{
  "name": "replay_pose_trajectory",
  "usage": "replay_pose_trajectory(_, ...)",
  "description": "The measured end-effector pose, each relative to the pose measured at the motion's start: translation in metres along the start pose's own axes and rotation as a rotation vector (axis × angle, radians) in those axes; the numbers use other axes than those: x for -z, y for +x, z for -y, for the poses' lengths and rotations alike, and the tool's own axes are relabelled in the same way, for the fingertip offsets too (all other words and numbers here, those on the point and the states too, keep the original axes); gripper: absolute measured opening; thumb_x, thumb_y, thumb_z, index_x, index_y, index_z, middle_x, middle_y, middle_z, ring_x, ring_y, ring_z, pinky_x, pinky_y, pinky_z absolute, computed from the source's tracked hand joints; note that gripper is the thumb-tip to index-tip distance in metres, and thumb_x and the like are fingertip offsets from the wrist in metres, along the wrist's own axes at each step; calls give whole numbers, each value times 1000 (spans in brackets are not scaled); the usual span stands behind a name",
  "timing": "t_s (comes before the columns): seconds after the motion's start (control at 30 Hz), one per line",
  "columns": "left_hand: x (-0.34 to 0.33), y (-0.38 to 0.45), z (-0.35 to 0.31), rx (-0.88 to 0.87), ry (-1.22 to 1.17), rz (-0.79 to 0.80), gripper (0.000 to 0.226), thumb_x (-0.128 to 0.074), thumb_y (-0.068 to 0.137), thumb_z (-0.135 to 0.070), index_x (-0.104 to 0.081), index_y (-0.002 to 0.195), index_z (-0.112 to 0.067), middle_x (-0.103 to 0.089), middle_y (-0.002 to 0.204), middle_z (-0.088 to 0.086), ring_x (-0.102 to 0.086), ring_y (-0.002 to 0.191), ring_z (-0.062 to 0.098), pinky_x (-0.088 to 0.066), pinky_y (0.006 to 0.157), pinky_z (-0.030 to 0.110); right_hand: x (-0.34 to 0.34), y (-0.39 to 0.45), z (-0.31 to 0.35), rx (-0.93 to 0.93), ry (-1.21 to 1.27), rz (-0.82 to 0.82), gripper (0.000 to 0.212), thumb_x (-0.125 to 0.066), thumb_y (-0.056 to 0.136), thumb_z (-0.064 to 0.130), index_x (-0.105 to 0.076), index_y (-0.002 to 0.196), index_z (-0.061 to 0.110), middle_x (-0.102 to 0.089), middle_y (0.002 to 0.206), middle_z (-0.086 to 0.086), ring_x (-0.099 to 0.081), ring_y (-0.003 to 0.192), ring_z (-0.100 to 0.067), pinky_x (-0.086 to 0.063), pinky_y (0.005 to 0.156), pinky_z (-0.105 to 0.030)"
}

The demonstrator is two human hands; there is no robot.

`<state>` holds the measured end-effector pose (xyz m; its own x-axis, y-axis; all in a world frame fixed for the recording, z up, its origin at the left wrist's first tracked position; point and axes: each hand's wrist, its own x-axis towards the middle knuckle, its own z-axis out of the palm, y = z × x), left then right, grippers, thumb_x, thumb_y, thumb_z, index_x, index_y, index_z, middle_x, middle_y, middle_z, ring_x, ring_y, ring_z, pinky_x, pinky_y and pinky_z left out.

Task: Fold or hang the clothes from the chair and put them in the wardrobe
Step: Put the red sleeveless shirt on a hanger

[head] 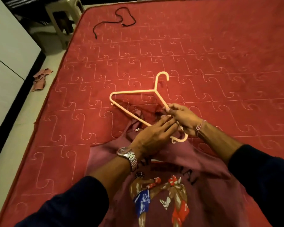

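Red quilted mattress (203, 54) fills most of the view, with a pale cupboard (10, 46) along its left side, a plastic stool (62, 18) past the far corner, a scrap of cloth (40, 79) on the floor and a black cord (115, 20) lying loose near the far edge. A maroon shirt (195, 185) with a boxing print lies flat at the near edge, collar pointing away from the person.

Over the collar a cream hanger (134, 92) is held tilted, hook pointing away. The right hand (184, 118) grips one shoulder arm of the hanger, fingers curled round it. The left hand (154, 136) lies with fingers straight and together against the hanger's lower bar, close to the neck opening; it holds nothing that can be made out (it may be steadying the bar or the cloth).

The step in hand looks like hanging: getting the hanger into the shirt. The next move likely calls for opening the collar with the left hand and feeding one hanger end through, then the other, without stretching the neck. Carrying it to the wardrobe would follow.
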<state>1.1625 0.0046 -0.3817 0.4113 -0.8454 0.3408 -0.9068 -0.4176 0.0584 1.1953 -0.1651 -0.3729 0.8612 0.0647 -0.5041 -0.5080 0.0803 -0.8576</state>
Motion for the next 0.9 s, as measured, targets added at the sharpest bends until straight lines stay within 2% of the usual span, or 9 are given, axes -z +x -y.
replay_pose_trajectory(0.07,-3,-6,-8,60,15,-166,38,-34,100,-9,-63,117,6,-64,124,23,-57,112,37,-48,101,46,20,-7,-2,103,-98,-107,16,-47,106,15,-61,113,15,-68,85,-9,-56,50,-7,-41,41,-20)
replay_pose_trajectory(0.17,-6,-19,3,433,109,-263,11,-57,93,-13,-63,94,-4,-62,90,13,-56,75,30,-50,65,44,57,-14,-8,237,-217,-235,21,-43,108,17,-59,120,12,-68,79,-13,-47,36,1,-34,36,-16)
replay_pose_trajectory(0.27,-9,-30,32,951,74,-97,38,-61,90,-42,-57,100,-5,-58,94,11,-55,83,30,-47,70,40,95,-21,-17,241,-215,-259,26,-43,108,23,-62,123,16,-72,84,-15,-46,39,-4,-32,39,-19)
replay_pose_trajectory(0.37,-12,-29,53,1268,-204,11,48,-72,84,-50,-57,100,-7,-61,96,8,-56,88,27,-46,73,39,128,-32,-22,188,-249,-238,25,-44,107,28,-66,119,26,-74,86,-13,-44,48,-16,-31,44,-19)
replay_pose_trajectory(0.43,-12,-27,63,1278,-277,-1,32,-75,84,-38,-66,92,-8,-68,90,9,-63,85,28,-48,69,37,141,-40,-22,161,-282,-186,26,-44,106,29,-67,118,26,-75,83,-9,-43,57,-20,-31,50,-23)
replay_pose_trajectory(0.5,-12,-27,70,1193,-236,15,18,-70,85,-27,-74,86,-10,-73,86,10,-67,81,29,-52,68,38,149,-48,-19,130,-282,-149,27,-42,107,26,-65,121,21,-73,81,-8,-40,51,-16,-30,47,-20)
replay_pose_trajectory(0.67,-5,-24,81,1260,-261,-64,35,-54,95,-18,-61,65,-1,-61,61,11,-56,60,30,-37,57,35,159,-57,-11,53,-277,-57,29,-42,106,27,-64,125,22,-71,86,-13,-29,41,-13,-23,38,-15)
replay_pose_trajectory(0.8,8,-20,78,1419,-871,-335,39,-43,96,-6,-74,73,-2,-69,61,7,-58,55,18,-41,48,23,157,-64,-6,-20,-306,24,29,-43,105,26,-64,123,19,-70,82,-11,-28,40,-9,-23,36,-14)
replay_pose_trajectory(0.9,19,-13,74,1529,-1244,-485,38,-40,98,-9,-74,81,-2,-74,79,9,-66,68,16,-53,59,23,153,-68,-2,-54,-341,61,28,-42,105,24,-64,123,19,-70,82,-10,-27,39,-7,-23,35,-15)
